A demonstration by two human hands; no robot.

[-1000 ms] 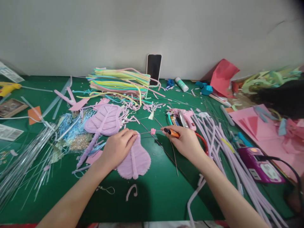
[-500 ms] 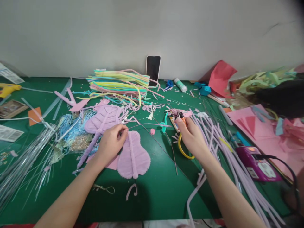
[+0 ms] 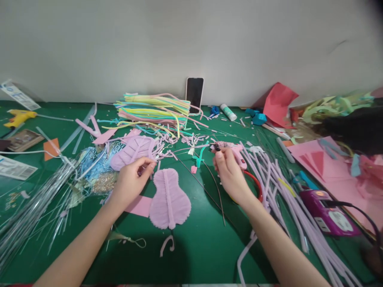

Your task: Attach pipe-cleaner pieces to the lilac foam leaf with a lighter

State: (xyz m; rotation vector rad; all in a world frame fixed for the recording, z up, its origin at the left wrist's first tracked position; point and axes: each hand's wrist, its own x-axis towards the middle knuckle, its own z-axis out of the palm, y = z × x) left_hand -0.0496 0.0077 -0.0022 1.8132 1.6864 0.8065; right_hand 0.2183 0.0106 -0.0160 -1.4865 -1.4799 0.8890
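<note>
My left hand [image 3: 136, 177] is closed in a pinch on one end of a thin lilac pipe cleaner [image 3: 191, 148], which slants right toward my other hand. My right hand [image 3: 230, 171] is wrapped round pliers with dark jaws [image 3: 216, 147] and a curved red handle [image 3: 256, 184]. The jaws are beside the pipe cleaner's far end; I cannot tell whether they touch it. Below my left fingertips lies a lilac fuzzy leaf or wing shape [image 3: 170, 199] with a raised middle rib. A second lilac ribbed shape [image 3: 134, 151] lies behind my left hand, partly covered.
Bundled coloured pipe cleaners [image 3: 152, 111] lie before an upright phone [image 3: 194, 93]. Loose lilac pipe cleaners [image 3: 287, 195] and a purple device [image 3: 329, 213] with a cable are at right. Silver wires [image 3: 38, 207] and a yellow glue gun [image 3: 19, 118] are at left. A pink glue gun [image 3: 237, 153] lies behind my right hand.
My right hand has moved left and turned, so the pliers' jaws now point left and the red handle shows. The pipe cleaner's right end is higher in view. My left hand shifted slightly left.
</note>
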